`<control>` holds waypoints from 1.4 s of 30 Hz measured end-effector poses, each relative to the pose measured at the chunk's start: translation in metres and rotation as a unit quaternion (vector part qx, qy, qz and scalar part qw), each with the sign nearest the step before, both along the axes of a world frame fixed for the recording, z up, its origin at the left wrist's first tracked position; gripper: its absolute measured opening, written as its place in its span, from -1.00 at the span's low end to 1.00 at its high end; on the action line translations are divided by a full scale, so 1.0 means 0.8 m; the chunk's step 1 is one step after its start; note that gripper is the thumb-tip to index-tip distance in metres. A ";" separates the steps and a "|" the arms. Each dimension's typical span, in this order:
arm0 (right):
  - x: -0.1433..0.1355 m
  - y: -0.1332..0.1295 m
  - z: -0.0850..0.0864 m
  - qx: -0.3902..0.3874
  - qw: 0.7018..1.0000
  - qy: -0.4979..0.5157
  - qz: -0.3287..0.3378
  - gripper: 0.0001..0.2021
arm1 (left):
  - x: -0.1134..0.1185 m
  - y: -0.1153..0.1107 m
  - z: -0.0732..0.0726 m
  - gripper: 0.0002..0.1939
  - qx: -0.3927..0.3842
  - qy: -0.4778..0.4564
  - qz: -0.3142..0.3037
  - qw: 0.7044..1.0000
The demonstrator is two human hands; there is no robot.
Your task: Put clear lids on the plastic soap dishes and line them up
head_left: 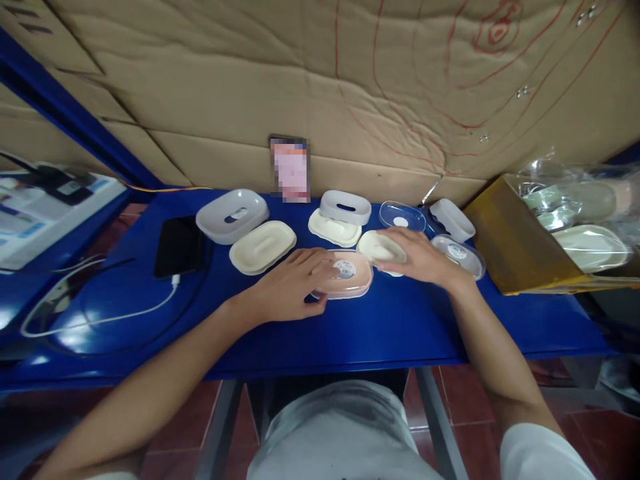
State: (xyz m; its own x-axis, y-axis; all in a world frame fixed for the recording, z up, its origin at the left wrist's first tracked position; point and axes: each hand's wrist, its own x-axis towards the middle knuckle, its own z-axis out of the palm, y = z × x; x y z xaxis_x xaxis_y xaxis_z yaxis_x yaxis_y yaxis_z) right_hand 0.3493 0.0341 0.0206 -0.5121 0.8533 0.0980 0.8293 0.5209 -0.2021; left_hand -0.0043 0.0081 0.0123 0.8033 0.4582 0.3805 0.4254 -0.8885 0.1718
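Here a glossy blue table (400, 327) stands against a creased cardboard wall (280, 87) over red floor tiles, with a black phone (179, 245) on a white cable (100, 317) well left of the pink box (350, 277) and bagged trays (580, 213) far to its right. The pink box, oval with a clear lid and a round sticker, lies near the table's middle among cream and grey lids and trays. The left hand (290, 287) curls its fingers around the box's left end, gripping it, while the right hand (423, 257) lies flat and slack on a cream tray (383, 248) just right of the box.

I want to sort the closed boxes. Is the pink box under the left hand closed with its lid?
Closed: a clear lid with a round sticker sits on the pink box, and the left hand rests on it.
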 end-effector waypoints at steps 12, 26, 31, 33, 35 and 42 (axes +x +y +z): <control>0.003 0.000 -0.018 -0.023 0.999 0.019 0.025 -0.47 | -0.002 0.001 0.006 -0.47 0.004 0.026 0.036 0.999; -0.011 -0.014 0.006 -0.109 0.989 0.076 0.068 -0.52 | -0.009 0.008 0.008 -0.67 0.087 0.081 0.195 0.973; -0.037 -0.002 0.003 0.040 0.992 0.116 -0.021 -0.57 | -0.003 0.001 0.006 -0.69 0.092 0.071 0.204 0.972; -0.051 0.013 -0.005 0.070 0.993 0.096 -0.028 -0.51 | 0.010 -0.011 0.000 -0.65 0.101 0.069 0.137 0.983; -0.066 0.031 -0.012 0.073 0.995 0.068 -0.022 -0.45 | 0.026 -0.026 -0.010 -0.57 0.109 0.076 0.039 0.990; -0.083 0.059 -0.013 0.105 0.994 0.013 -0.023 -0.62 | 0.050 -0.043 -0.031 -0.53 0.066 0.106 -0.079 0.989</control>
